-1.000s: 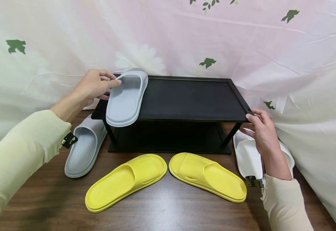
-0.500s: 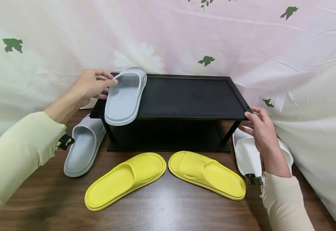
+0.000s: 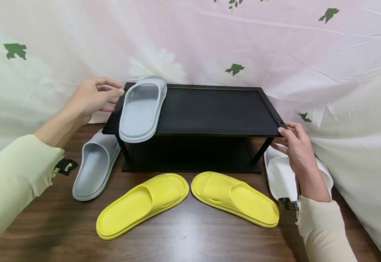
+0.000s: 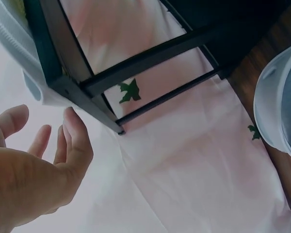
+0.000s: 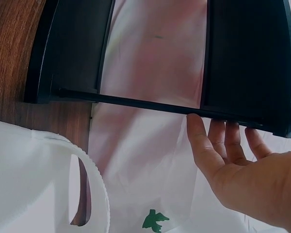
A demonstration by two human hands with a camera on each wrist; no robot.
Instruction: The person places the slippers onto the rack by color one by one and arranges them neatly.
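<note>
Cloth (image 3: 190, 43): pinkish-white backdrop w/ green shapes.
Rack (image 3: 213, 109): blk, 2 tiers, in frnt of cloth.
Yellow slippers (image 3: 141, 205): pair in frnt of rack, toes angled inward.
White slippers (image 3: 280, 178): R of rack, partly hidden.
Grey slipper #1 (image 3: 139, 116): rack top, L end, heel over frnt edge.
Grey slipper #2 (image 3: 93, 169): L of rack.
L hand (image 3: 90, 96): released, just L of #1.
R hand (image 3: 296, 147): gripping rack's R frnt corner.

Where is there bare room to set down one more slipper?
The top shelf is bare from its grey slipper to the right rim; so is the floor between the heels of the yellow slippers. Crowded: the shelf's front right corner, in the right grip, and the floor below, with white slippers. The lower shelf is too dark to judge.
</note>
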